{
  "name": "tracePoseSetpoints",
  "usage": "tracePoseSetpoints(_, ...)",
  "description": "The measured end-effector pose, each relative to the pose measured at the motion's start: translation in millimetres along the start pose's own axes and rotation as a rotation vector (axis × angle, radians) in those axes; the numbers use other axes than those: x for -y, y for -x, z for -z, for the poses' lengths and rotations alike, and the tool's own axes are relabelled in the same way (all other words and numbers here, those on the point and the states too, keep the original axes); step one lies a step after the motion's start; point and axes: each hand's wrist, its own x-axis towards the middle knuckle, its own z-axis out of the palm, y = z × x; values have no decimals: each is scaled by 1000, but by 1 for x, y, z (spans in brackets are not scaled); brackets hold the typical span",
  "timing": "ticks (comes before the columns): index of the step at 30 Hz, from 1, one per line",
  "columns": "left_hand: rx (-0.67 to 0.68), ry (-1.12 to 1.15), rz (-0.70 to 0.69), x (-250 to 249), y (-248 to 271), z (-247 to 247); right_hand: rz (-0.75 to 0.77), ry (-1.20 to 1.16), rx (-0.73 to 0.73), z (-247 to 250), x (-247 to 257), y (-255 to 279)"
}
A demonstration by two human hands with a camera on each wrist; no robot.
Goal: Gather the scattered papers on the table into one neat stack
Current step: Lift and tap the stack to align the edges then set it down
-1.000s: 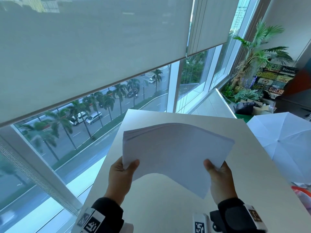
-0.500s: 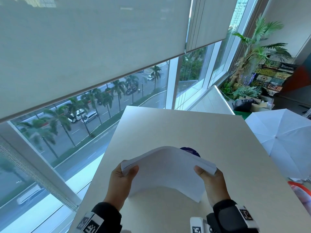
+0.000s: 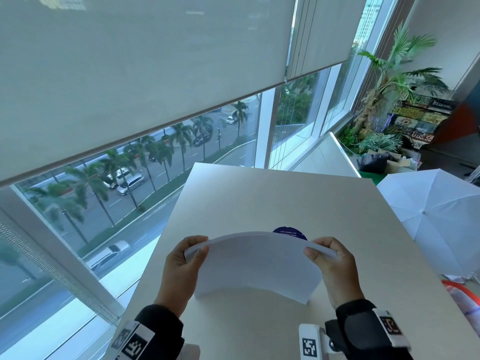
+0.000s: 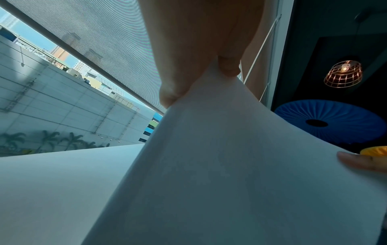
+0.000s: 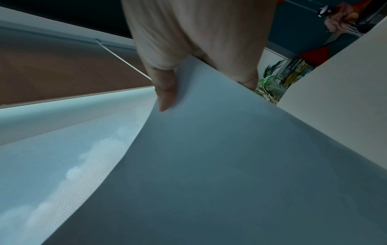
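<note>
A stack of white papers stands on its lower edge on the beige table, bowed upward in an arch. My left hand grips its left edge and my right hand grips its right edge, thumbs on the near face. The left wrist view shows the left hand pinching the papers, with a right-hand fingertip at the far edge. In the right wrist view the right hand pinches the papers. No loose sheets lie elsewhere on the table.
A round dark blue sticker on the table peeks out behind the stack. A white open umbrella sits right of the table. Large windows with a roller blind run along the left; plants stand at the far right.
The papers have come down from a raised, tilted hold to stand on edge on the table, and both hands have shifted up to the upper corners. The blue sticker has come into view.
</note>
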Motion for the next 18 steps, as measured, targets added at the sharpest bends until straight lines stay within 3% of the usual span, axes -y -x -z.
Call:
tracePoseSetpoints(3,10,-8,-8,0,0,1,30,170,2,1,10,-5)
tracePoseSetpoints(8,4,-6,1,-2,-2,3,149,1029,266,-11,47,-9)
tracePoseSetpoints(10,10,-15,7,-3,-3,2,170,1254,375,-26,56,-10)
tracePoseSetpoints(13,19,-30,9,-4,-2,1,217,1370,519,-54,56,-10)
tracePoseSetpoints(18,17,-52,1,-6,-2,2,338,1459,586,-87,51,-4)
